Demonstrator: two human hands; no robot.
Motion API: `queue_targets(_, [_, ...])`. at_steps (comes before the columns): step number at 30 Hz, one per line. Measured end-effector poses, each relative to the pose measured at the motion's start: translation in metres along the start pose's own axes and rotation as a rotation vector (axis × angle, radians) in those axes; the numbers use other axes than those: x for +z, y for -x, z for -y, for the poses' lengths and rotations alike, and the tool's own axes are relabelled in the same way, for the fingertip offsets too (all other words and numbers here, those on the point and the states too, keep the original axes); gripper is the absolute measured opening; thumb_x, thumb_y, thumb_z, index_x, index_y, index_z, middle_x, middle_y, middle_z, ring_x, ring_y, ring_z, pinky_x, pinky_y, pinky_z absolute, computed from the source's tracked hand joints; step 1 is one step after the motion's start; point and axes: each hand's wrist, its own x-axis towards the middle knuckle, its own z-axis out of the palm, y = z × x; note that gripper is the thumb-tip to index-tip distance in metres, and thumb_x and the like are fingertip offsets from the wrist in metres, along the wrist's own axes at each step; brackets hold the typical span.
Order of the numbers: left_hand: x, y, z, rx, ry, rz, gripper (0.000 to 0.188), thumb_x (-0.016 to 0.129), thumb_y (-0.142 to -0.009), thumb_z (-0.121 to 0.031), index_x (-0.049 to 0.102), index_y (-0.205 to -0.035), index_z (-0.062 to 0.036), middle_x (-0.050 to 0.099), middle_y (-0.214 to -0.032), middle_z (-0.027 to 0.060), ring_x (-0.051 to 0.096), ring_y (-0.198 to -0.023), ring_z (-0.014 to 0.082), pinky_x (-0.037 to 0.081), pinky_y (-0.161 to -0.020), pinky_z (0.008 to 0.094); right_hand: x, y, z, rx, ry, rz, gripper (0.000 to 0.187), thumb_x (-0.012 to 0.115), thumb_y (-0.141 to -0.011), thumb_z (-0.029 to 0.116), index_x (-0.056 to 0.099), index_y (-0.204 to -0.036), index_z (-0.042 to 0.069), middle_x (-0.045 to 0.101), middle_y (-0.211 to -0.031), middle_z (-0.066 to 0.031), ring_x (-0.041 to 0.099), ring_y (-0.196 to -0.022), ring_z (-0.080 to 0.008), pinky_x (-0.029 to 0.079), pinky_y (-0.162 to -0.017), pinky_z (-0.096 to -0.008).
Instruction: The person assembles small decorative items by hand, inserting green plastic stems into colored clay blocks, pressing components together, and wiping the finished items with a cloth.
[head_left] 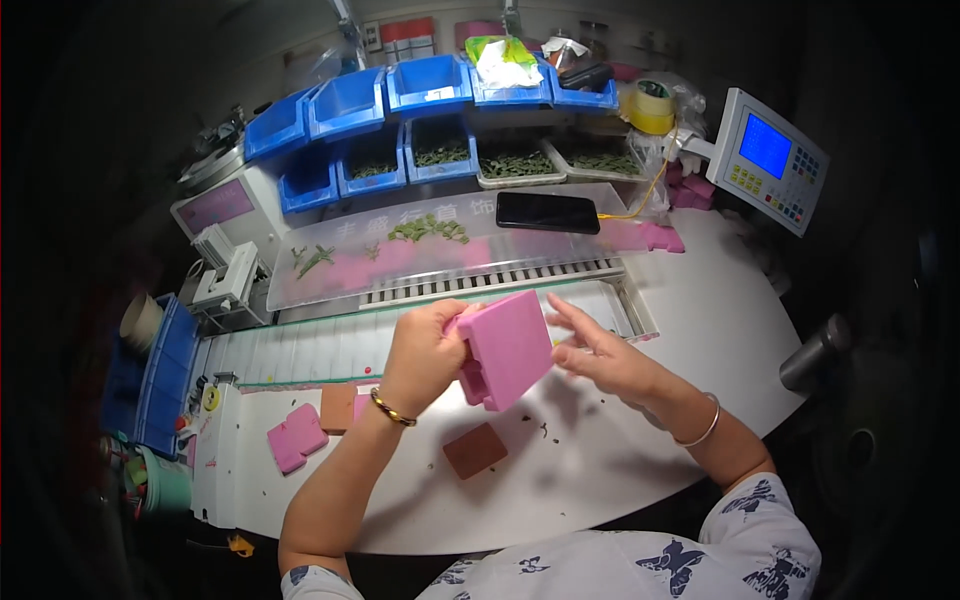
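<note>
My left hand (428,350) is closed on the left edge of a thick pink rubber mould (510,350), held tilted above the white worktable (600,430). Notches show along the mould's lower left side. To the right of it, my right hand (600,355) has its fingers apart and holds nothing; its fingertips are close to the mould's edge, and I cannot tell whether they touch. Below the mould lies a brown rectangular block (475,451). Another pink mould piece (297,437) rests on the table by my left forearm, with a second brown block (337,408) beside it.
Blue bins (430,82) stand in rows at the back, some with small green pieces. A clear sheet (330,285) carries green pieces and a black phone (548,212). A control panel with a blue screen (767,145) is at right, a white machine (225,240) at left.
</note>
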Motion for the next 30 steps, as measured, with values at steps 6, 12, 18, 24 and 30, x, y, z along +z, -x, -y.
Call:
queue_targets(6, [-0.006, 0.014, 0.001, -0.152, 0.147, 0.264, 0.031, 0.058, -0.096, -0.023, 0.068, -0.081, 0.0015, 0.062, -0.069, -0.0012, 0.053, -0.061, 0.0026, 0.043, -0.053, 0.0198, 0.017, 0.002, 0.000, 0.034, -0.426, 0.162, 0.054, 0.066, -0.092, 0.028, 0.046, -0.134, 0.002, 0.061, -0.113, -0.0082, 0.057, -0.104, -0.0134, 0.046, -0.090, -0.0293])
queue_targets(12, [0.012, 0.029, 0.029, -0.372, 0.400, 0.196, 0.051, 0.040, -0.102, -0.040, 0.064, -0.079, -0.0022, 0.059, -0.069, 0.0008, 0.052, -0.064, 0.0064, 0.042, -0.059, 0.0229, 0.047, 0.020, 0.003, 0.144, -0.543, 0.167, 0.029, 0.072, -0.086, 0.016, 0.058, -0.109, 0.005, 0.063, -0.100, -0.0014, 0.058, -0.094, -0.0082, 0.046, -0.084, -0.0238])
queue_targets(18, [0.011, 0.055, 0.015, -0.400, 0.630, 0.239, 0.057, 0.040, -0.100, -0.050, 0.059, -0.110, 0.0023, 0.063, -0.100, 0.0064, 0.060, -0.088, 0.0116, 0.048, -0.078, 0.0241, 0.057, 0.034, -0.023, -0.027, -0.529, -0.180, 0.026, 0.070, -0.087, 0.012, 0.055, -0.107, 0.005, 0.060, -0.100, -0.0020, 0.056, -0.093, -0.0075, 0.046, -0.085, -0.0239])
queue_targets(24, [0.030, 0.078, 0.013, -0.037, 0.410, 0.162, 0.040, 0.057, -0.097, -0.023, 0.049, -0.124, 0.0049, 0.063, -0.096, 0.0065, 0.061, -0.082, 0.0103, 0.050, -0.061, 0.0222, 0.061, 0.041, -0.027, -0.268, -0.572, -0.292, 0.038, 0.073, -0.083, 0.006, 0.050, -0.112, 0.006, 0.057, -0.106, -0.0028, 0.055, -0.101, -0.0104, 0.045, -0.092, -0.0273])
queue_targets(30, [0.040, 0.081, 0.022, 0.352, 0.021, 0.012, 0.033, 0.060, -0.095, -0.024, 0.057, -0.117, 0.0008, 0.063, -0.099, 0.0101, 0.060, -0.078, 0.0113, 0.048, -0.057, 0.0228, 0.046, 0.044, -0.007, -0.402, -0.171, -0.264, 0.045, 0.078, -0.077, 0.007, 0.056, -0.116, 0.004, 0.063, -0.114, -0.0086, 0.058, -0.108, -0.0172, 0.043, -0.098, -0.0328])
